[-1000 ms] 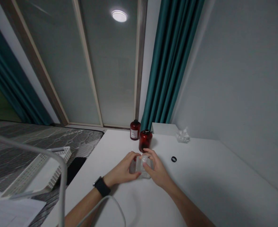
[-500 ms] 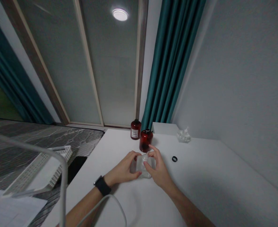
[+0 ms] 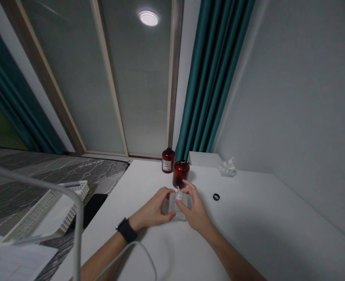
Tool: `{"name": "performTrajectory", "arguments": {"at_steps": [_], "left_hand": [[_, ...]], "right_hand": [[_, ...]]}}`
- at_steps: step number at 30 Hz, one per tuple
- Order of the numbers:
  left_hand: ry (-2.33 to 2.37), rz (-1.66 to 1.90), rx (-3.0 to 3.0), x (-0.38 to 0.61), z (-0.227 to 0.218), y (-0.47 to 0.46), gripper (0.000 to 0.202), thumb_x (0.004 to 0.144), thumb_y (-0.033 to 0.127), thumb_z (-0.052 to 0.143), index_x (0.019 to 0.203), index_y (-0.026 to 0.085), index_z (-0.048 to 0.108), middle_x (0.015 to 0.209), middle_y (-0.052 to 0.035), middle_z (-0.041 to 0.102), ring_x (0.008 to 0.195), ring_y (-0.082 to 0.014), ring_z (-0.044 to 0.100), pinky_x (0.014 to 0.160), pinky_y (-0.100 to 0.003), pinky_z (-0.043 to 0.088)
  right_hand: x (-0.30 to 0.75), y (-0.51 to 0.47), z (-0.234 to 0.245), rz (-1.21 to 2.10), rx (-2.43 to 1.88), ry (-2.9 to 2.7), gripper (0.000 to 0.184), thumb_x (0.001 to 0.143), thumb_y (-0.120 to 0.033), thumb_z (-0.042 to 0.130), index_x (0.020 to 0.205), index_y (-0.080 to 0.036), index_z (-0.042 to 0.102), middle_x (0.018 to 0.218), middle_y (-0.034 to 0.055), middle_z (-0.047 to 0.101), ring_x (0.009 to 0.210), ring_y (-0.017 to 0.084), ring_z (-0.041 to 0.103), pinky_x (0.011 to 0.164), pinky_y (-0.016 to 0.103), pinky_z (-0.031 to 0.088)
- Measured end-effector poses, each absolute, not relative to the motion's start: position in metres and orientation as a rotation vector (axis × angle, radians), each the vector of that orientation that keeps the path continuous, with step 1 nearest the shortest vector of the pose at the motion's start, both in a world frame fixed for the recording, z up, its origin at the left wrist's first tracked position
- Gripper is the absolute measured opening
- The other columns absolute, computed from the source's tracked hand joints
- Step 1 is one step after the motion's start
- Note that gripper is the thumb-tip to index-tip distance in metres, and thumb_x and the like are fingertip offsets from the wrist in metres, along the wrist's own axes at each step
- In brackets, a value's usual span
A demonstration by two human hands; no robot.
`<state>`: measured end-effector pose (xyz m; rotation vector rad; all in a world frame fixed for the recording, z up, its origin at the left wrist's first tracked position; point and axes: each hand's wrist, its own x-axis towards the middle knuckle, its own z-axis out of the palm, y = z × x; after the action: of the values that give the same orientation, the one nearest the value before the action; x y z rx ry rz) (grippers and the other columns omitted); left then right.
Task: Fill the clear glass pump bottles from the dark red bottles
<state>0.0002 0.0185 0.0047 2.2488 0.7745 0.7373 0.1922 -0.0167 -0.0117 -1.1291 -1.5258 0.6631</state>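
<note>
Left hand (image 3: 150, 207) and right hand (image 3: 196, 208) clamp a clear container (image 3: 186, 205), 2 red bottles (image 3: 181, 174) just behind

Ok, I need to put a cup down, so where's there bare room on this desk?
Open desk lies right of the right hand, below the black ring, and left of the left hand, up to the edge. It's crowded around the clear container between the hands, with the red bottles just behind.
</note>
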Motion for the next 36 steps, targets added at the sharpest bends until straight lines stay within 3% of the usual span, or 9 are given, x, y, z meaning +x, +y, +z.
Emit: {"name": "performTrajectory", "arguments": {"at_steps": [9, 25, 32, 36], "left_hand": [[0.744, 0.772, 2.241, 0.001, 0.007, 0.017, 0.049, 0.078, 0.024, 0.068, 0.123, 0.018, 0.050, 0.115, -0.0096, 0.055, 0.103, -0.0256, 0.056, 0.091, -0.040, 0.050], [0.705, 0.783, 2.222, 0.001, 0.007, 0.018, 0.054, 0.079, 0.028, 0.068, 0.128, 0.018, 0.048, 0.121, -0.0123, 0.055, 0.111, -0.0284, 0.055, 0.097, -0.044, 0.048], [0.719, 0.774, 2.252, -0.001, 0.003, 0.020, 0.056, 0.078, 0.026, 0.069, 0.129, 0.018, 0.047, 0.120, -0.0108, 0.056, 0.105, -0.0265, 0.057, 0.092, -0.041, 0.049], [0.731, 0.778, 2.245, 0.000, 0.006, 0.019, 0.057, 0.077, 0.022, 0.068, 0.130, 0.019, 0.048, 0.120, -0.0103, 0.057, 0.105, -0.0262, 0.057, 0.090, -0.039, 0.050]], "right_hand": [[0.203, -0.018, 0.000, 0.834, -0.997, -1.625, 0.058, 0.086, -0.021, 0.058, 0.140, -0.026, 0.037, 0.106, 0.0037, 0.066, 0.106, 0.020, 0.062, 0.103, 0.038, 0.044], [0.213, -0.017, 0.011, 1.136, -0.960, -1.675, 0.059, 0.092, -0.028, 0.054, 0.146, -0.025, 0.030, 0.123, 0.0097, 0.063, 0.123, 0.022, 0.056, 0.110, 0.045, 0.037], [0.207, -0.019, 0.008, 1.018, -0.970, -1.655, 0.053, 0.086, -0.022, 0.061, 0.134, -0.025, 0.039, 0.128, 0.0112, 0.062, 0.127, 0.024, 0.055, 0.114, 0.047, 0.033], [0.203, -0.017, -0.002, 0.886, -1.055, -1.622, 0.051, 0.080, -0.021, 0.064, 0.128, -0.025, 0.045, 0.125, 0.0083, 0.057, 0.121, 0.024, 0.054, 0.108, 0.045, 0.039]]}}
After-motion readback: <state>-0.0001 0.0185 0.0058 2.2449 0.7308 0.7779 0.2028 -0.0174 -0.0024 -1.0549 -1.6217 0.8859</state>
